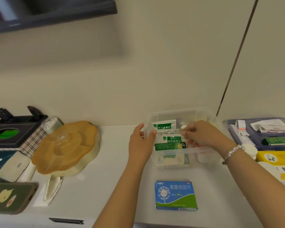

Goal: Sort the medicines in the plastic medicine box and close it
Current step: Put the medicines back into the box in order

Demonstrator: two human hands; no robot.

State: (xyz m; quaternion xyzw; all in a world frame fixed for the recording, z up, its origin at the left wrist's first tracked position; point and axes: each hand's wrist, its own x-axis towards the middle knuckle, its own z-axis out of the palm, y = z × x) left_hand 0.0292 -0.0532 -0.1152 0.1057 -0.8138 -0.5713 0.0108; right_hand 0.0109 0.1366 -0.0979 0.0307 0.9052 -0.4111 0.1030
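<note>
Left hand (141,142) grips the left wall of the clear box (204,151), thumb inside, fingers outside — right hand (202,134) reaches into it, fingertips pinching something small and white above the green sachets (171,139); blue carton (175,195) lies nearer, below both wrists.
</note>
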